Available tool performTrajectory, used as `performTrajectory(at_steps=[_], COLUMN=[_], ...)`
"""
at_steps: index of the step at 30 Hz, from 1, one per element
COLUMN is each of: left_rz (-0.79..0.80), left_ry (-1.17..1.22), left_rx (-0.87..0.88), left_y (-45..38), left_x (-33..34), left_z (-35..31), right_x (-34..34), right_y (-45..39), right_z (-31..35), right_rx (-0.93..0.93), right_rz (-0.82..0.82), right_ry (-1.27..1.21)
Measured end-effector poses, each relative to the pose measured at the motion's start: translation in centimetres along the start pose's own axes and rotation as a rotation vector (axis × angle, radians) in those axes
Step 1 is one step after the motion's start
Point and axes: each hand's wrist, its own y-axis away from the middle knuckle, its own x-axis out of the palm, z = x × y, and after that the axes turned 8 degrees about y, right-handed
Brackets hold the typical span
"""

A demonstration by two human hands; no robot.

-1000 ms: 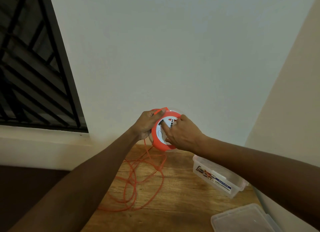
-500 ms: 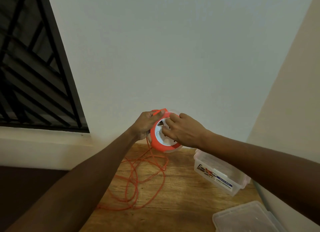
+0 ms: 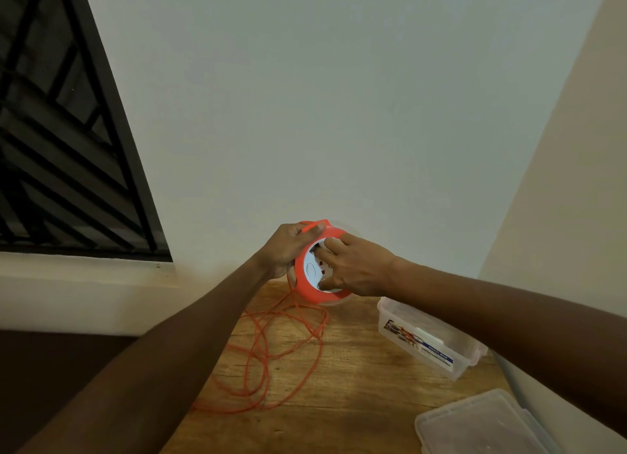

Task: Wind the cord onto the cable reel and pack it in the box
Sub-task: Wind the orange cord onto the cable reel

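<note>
Since the earlier views, right hand (image 3: 359,265) has shifted round the white hub of the cable reel (image 3: 314,277), fingers now lower on the face, consistent with a turn of the winding; loops on the table look slightly drawn in. Left to right: barred window (image 3: 68,131), dark, at far left. Left hand (image 3: 288,250), curled round the reel's left rim, thumb over the orange handle tab on top, holding the reel raised above the table. Cable reel, orange rim, white centre, held upright facing the camera, between both hands. Right hand, fingers bent and tucked into the hub recesses, gripping the centre to rotate it. Orange cord (image 3: 271,351), hanging from the reel's underside to a loose tangle of loops on the wooden table (image 3: 356,385); most of it appears unwound. Clear plastic box (image 3: 427,338), labelled, open, on the table to the right, well apart from the cord. Clear lid (image 3: 475,423), lying flat nearer the camera, just beside the box. Judgement: winding is at an early to middle stage; packing not yet begun.
</note>
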Motion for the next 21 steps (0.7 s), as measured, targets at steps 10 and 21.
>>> performTrajectory(at_steps=[10,21], left_rz=[0.040,-0.010], left_ry=[-0.016,-0.002], left_rx=[-0.001,0.032], left_y=[-0.4,-0.6], left_x=[0.8,1.3], left_z=[-0.2,-1.2], right_x=[-0.1,-0.6], right_y=[0.2,0.4], right_z=[-0.8,1.0], right_rx=[-0.033,0.278], right_rz=[0.080,0.123], right_ry=[0.055,-0.026])
